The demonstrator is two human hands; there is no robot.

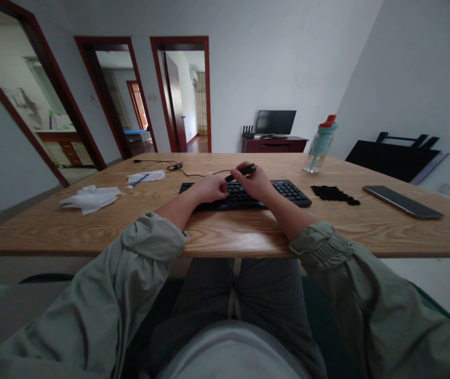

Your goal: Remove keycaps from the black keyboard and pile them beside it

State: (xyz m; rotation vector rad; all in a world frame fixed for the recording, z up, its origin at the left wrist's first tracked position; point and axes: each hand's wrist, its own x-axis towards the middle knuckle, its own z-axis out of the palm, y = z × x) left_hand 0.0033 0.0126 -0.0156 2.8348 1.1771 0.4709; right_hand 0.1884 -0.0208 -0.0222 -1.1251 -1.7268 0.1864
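Observation:
A black keyboard [244, 197] lies before me, with keys showing at its right end and between my hands. My right hand [257, 181] is closed around a short black tool [247, 170], held slanted over the keyboard's upper middle; its exact kind is unclear. My left hand [210, 188] rests at the keyboard's left half, fingers curled in against the keys. Whatever its fingertips may hold is hidden. To the right of the keyboard lies a flat patch of small black pieces [331, 193] that look like loose keycaps.
Left on the wooden table [138, 231] lie a crumpled white tissue [93, 199], and a blue stick-like item [138, 181] on another tissue. A thin black cable [175, 166] runs behind. A water bottle [320, 146] stands back right, and a dark phone [401, 201] lies far right.

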